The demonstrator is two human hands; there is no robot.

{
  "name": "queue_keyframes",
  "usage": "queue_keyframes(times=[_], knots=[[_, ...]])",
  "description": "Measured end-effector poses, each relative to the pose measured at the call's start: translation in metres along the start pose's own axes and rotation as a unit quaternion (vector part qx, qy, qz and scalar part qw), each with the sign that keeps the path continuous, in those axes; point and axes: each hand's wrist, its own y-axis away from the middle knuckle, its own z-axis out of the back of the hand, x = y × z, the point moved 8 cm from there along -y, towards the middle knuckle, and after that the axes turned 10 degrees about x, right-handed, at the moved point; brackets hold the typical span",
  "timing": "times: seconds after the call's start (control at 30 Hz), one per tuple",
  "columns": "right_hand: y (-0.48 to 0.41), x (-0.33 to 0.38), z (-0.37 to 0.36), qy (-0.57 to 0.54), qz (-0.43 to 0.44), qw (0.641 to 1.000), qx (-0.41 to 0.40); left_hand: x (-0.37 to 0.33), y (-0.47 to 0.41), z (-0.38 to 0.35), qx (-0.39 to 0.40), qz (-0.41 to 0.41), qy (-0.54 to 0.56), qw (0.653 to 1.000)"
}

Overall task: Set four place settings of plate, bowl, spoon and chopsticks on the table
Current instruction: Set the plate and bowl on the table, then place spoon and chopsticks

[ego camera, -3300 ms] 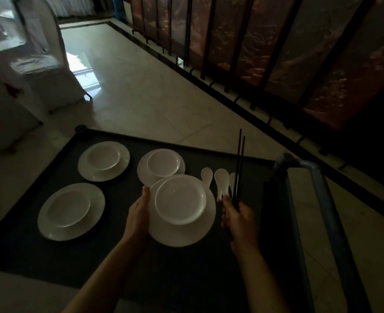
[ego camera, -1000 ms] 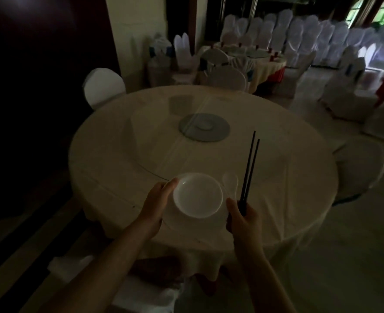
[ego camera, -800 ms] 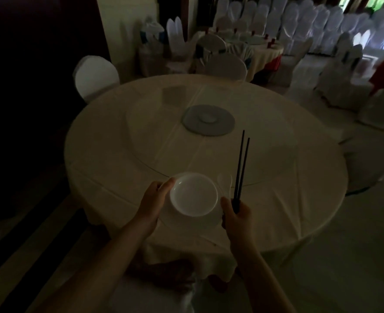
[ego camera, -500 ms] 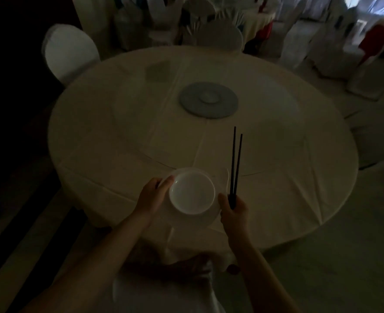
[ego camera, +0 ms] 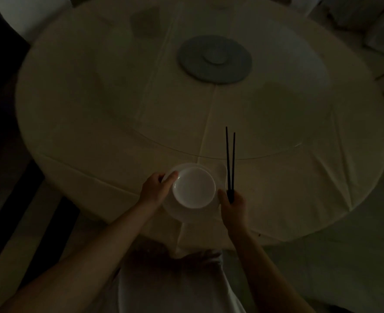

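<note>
Both hands have brought the first setting in over the near edge of the round, cloth-covered surface (ego camera: 119,109). The bowl (ego camera: 194,187) sits on the plate (ego camera: 186,216); the dim light hides whether the plate touches the cloth yet. The left hand (ego camera: 156,189) grips the plate's left rim, thumb by the bowl. The right hand (ego camera: 234,207) holds the upright black chopsticks (ego camera: 230,163) and apparently the spoon (ego camera: 221,173). Set-down looks imminent. Half a second ago the far chairs still showed; now the view looks steeply down.

One plate (ego camera: 182,215), one bowl (ego camera: 194,187), one spoon (ego camera: 220,173), two chopsticks (ego camera: 227,163), lower centre; one grey disc (ego camera: 214,60), one round surface (ego camera: 96,109).
</note>
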Motion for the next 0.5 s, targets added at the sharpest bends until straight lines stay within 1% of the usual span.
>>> queue_keyframes(times=[0.2,0.5], knots=[[-0.02,-0.019,-0.005,-0.01,-0.017,1.0,-0.012,0.009,-0.028,-0.012,0.006,0.01,-0.015,1.0],[-0.033,-0.022,-0.014,0.003,-0.016,1.0,-0.011,0.011,-0.038,-0.011,0.008,0.011,-0.048,0.999]])
